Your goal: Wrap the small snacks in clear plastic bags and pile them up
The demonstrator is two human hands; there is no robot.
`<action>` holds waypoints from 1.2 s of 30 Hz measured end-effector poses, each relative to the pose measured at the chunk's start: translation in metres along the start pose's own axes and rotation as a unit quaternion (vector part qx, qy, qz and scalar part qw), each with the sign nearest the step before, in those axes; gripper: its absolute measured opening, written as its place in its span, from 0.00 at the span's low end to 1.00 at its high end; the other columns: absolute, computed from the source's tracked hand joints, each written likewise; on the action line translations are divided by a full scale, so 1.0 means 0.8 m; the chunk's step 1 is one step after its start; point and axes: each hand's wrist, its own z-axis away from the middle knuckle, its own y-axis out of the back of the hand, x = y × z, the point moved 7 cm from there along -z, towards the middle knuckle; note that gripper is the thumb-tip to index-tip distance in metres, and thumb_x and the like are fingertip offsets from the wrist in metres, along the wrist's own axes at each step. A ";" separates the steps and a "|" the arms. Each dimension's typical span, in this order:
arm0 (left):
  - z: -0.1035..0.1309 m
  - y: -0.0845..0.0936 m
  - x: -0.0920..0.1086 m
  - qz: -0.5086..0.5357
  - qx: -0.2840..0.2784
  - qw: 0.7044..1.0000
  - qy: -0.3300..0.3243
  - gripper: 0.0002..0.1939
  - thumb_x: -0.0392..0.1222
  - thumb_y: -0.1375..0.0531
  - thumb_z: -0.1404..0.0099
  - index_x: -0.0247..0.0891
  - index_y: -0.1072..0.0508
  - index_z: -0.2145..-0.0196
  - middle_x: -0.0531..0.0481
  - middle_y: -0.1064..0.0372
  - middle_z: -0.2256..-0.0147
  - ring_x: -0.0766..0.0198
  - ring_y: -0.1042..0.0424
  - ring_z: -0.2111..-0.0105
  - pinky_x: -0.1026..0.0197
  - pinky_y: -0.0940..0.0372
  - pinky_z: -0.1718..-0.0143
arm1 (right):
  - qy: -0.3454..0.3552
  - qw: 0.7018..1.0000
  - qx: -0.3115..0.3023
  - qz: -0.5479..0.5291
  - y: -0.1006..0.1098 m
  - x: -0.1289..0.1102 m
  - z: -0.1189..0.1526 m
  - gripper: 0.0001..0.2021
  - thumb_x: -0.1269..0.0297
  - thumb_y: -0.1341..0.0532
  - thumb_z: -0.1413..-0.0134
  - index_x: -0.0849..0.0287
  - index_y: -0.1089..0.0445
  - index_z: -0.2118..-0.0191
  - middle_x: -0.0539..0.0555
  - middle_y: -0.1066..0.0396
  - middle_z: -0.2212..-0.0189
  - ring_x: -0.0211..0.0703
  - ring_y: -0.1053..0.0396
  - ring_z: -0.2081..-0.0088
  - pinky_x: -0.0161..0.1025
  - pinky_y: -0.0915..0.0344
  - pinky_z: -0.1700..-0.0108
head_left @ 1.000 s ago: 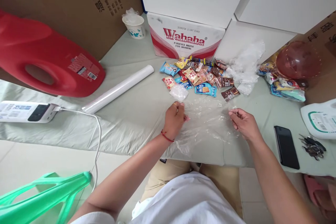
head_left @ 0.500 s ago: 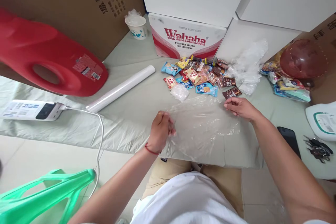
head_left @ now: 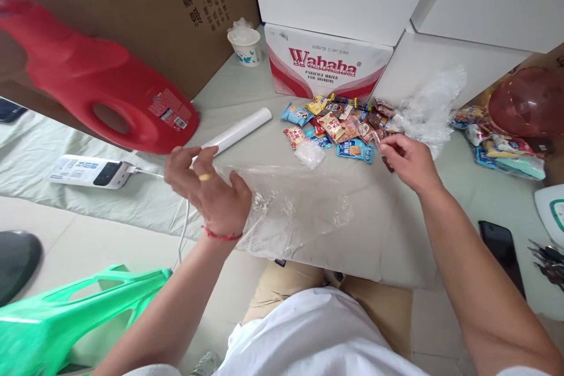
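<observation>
The left hand (head_left: 220, 197) has moved outward, fingers now spread, and overlaps the near end of the white roll (head_left: 241, 131). The clear plastic sheet (head_left: 304, 200) has shifted, lying just right of that hand. The right hand (head_left: 409, 161), formerly at the sheet's edge, has advanced to the snack packets (head_left: 355, 150); grip unconfirmed.

On my head, the one camera looks forward and down, past my nearby left hand (head_left: 220, 200) and right hand (head_left: 414, 165), to the far Wahaha box (head_left: 326, 64).
</observation>
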 end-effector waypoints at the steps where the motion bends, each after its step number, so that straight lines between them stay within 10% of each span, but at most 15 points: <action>1: -0.005 -0.015 -0.015 -0.015 -0.017 0.999 0.025 0.31 0.30 0.37 0.44 0.39 0.32 0.43 0.34 0.42 0.40 0.36 0.44 0.33 0.33 0.49 0.30 | -0.011 0.999 0.026 0.018 0.007 0.001 0.028 0.11 0.56 0.38 0.36 0.55 0.22 0.60 0.52 0.23 0.68 0.43 0.29 0.67 0.39 0.35 0.61; 6: 0.002 -0.084 -0.076 -0.047 -0.144 0.985 0.077 0.34 0.29 0.38 0.46 0.34 0.34 0.40 0.28 0.46 0.35 0.31 0.50 0.30 0.29 0.48 0.32 | 0.104 0.992 0.054 0.046 -0.028 -0.055 0.179 0.07 0.64 0.41 0.30 0.54 0.25 0.58 0.52 0.23 0.67 0.41 0.28 0.68 0.39 0.31 0.63; 10: 0.011 -0.083 -0.081 -0.038 -0.140 0.988 0.061 0.29 0.34 0.38 0.41 0.31 0.34 0.42 0.26 0.45 0.37 0.33 0.45 0.33 0.33 0.45 0.34 | 0.245 0.969 0.004 0.023 -0.097 -0.123 0.237 0.17 0.78 0.42 0.34 0.53 0.30 0.45 0.54 0.24 0.61 0.44 0.28 0.62 0.41 0.28 0.60; 15: 0.023 -0.056 -0.079 -0.081 -0.073 0.994 0.014 0.11 0.36 0.40 0.39 0.37 0.26 0.57 0.34 0.31 0.53 0.37 0.34 0.46 0.34 0.41 0.43 | 0.283 0.948 0.032 0.141 -0.136 -0.133 0.221 0.30 0.76 0.38 0.36 0.53 0.41 0.31 0.65 0.30 0.42 0.53 0.28 0.49 0.53 0.27 0.48; 20: 0.040 -0.091 -0.056 0.005 -0.250 0.958 -0.142 0.13 0.34 0.46 0.34 0.41 0.22 0.60 0.42 0.22 0.56 0.47 0.28 0.48 0.42 0.38 0.45 | 0.268 0.951 0.015 0.157 -0.139 -0.087 0.195 0.29 0.79 0.44 0.35 0.53 0.38 0.32 0.68 0.37 0.34 0.43 0.28 0.61 0.48 0.25 0.56; 24: 0.059 -0.095 -0.038 -0.001 -0.365 0.918 -0.156 0.19 0.42 0.50 0.26 0.38 0.21 0.51 0.39 0.26 0.42 0.46 0.29 0.42 0.44 0.33 0.42 | 0.218 0.972 0.014 0.081 -0.113 -0.046 0.181 0.19 0.78 0.44 0.36 0.50 0.22 0.51 0.57 0.27 0.41 0.42 0.27 0.61 0.44 0.24 0.58; 30: 0.114 -0.035 0.010 -0.080 -0.497 0.848 -0.168 0.19 0.42 0.51 0.23 0.36 0.21 0.50 0.38 0.26 0.41 0.51 0.20 0.58 0.51 0.26 0.60 | 0.136 0.991 -0.004 0.012 -0.044 0.015 0.151 0.14 0.72 0.41 0.36 0.51 0.18 0.61 0.55 0.24 0.44 0.45 0.22 0.51 0.46 0.24 0.47; 36: 0.111 -0.033 0.101 -0.052 -0.485 0.833 -0.262 0.17 0.36 0.51 0.23 0.38 0.22 0.55 0.41 0.22 0.55 0.54 0.21 0.62 0.56 0.31 0.68 | 0.130 0.989 -0.063 -0.020 -0.005 0.029 0.101 0.12 0.67 0.40 0.38 0.52 0.16 0.63 0.55 0.23 0.44 0.47 0.22 0.47 0.47 0.26 0.41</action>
